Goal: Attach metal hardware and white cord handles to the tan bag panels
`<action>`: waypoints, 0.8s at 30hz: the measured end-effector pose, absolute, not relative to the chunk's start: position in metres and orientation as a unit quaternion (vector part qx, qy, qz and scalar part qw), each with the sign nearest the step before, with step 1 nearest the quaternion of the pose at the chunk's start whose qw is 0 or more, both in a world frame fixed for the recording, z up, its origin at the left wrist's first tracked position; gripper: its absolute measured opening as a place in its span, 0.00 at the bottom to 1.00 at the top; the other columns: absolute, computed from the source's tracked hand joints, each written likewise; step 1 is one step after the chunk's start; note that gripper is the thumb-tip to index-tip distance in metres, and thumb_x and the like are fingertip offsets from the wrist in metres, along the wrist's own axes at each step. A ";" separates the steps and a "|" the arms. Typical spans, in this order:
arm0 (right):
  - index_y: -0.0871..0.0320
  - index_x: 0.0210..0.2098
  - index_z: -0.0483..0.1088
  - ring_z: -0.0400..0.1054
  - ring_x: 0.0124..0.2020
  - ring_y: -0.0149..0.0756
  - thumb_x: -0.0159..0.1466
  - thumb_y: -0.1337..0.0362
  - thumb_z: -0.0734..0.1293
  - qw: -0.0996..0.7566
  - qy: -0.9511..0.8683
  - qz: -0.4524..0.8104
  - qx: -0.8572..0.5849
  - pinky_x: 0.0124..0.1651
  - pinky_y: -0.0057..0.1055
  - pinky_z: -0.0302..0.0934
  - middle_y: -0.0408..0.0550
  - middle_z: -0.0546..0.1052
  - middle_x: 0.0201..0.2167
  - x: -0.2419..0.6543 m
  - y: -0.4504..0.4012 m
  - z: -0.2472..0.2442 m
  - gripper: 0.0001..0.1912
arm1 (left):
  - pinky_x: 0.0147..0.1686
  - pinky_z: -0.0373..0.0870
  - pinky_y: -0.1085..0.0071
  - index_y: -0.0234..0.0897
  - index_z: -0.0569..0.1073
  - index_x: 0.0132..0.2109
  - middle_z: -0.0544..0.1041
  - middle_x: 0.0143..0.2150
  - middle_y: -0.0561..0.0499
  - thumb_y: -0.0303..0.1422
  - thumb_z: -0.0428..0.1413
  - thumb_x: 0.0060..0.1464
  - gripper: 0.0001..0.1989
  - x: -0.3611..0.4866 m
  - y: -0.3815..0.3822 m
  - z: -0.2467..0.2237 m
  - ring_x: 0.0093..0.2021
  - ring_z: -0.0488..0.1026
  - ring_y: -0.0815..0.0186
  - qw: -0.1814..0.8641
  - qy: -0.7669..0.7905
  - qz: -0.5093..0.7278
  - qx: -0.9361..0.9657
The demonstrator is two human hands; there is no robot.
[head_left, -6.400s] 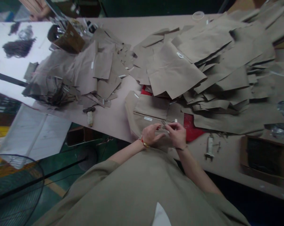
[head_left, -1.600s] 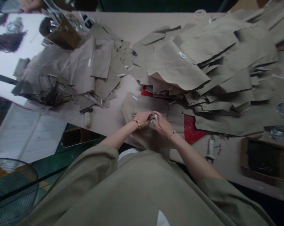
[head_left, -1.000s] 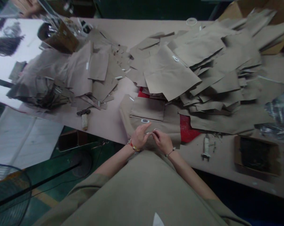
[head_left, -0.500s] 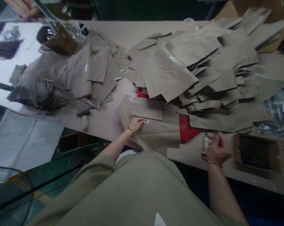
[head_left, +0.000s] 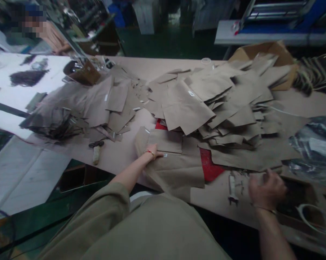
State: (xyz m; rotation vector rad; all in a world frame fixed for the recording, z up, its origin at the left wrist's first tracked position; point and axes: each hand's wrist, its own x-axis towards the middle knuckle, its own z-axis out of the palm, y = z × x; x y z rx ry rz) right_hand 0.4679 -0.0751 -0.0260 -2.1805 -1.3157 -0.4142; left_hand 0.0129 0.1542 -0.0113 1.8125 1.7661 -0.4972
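My left hand [head_left: 153,151] lies flat on a sheet of kraft paper [head_left: 176,169], just left of a small white label [head_left: 165,155], and holds nothing visible. Under and beyond it sits a folded paper panel [head_left: 165,141]. My right hand [head_left: 266,189] is blurred, hovering over a dark-lined cardboard tray [head_left: 294,191] at the table's front right. Whether it holds anything is hidden by the blur. A white tube-like tool [head_left: 232,189] lies on the table to the left of that hand.
A tall heap of kraft paper sheets [head_left: 206,101] covers the table's middle, with red matting [head_left: 209,169] showing beneath. A second paper heap [head_left: 106,104] lies left. A cardboard box [head_left: 268,54] stands behind, a plastic bag [head_left: 314,144] right, and a co-worker [head_left: 44,32] far back.
My hands have parted: the right went out to the right, past the white tool, toward the tray. The left stays on the paper by the label. The view has tilted up, showing more room.
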 end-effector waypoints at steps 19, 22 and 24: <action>0.51 0.57 0.75 0.70 0.56 0.38 0.69 0.71 0.60 0.360 -0.823 0.144 -0.416 0.58 0.36 0.68 0.46 0.77 0.55 0.141 0.107 0.160 0.22 | 0.68 0.52 0.45 0.37 0.52 0.75 0.52 0.74 0.31 0.49 0.59 0.58 0.45 -0.161 0.131 0.070 0.76 0.44 0.45 0.002 0.598 0.290 0.747; 0.50 0.55 0.75 0.74 0.53 0.36 0.68 0.71 0.62 0.327 -0.833 0.208 -0.396 0.54 0.35 0.71 0.46 0.79 0.52 0.095 0.056 0.158 0.20 | 0.69 0.47 0.44 0.43 0.63 0.70 0.53 0.75 0.37 0.48 0.59 0.58 0.36 -0.199 0.169 0.108 0.76 0.42 0.44 0.012 0.513 0.325 0.795; 0.51 0.54 0.76 0.75 0.52 0.35 0.69 0.70 0.63 0.319 -0.818 0.244 -0.411 0.54 0.33 0.71 0.48 0.79 0.51 0.082 0.042 0.157 0.18 | 0.69 0.46 0.44 0.46 0.69 0.65 0.55 0.74 0.39 0.49 0.61 0.55 0.32 -0.226 0.194 0.132 0.76 0.44 0.42 0.043 0.448 0.299 0.842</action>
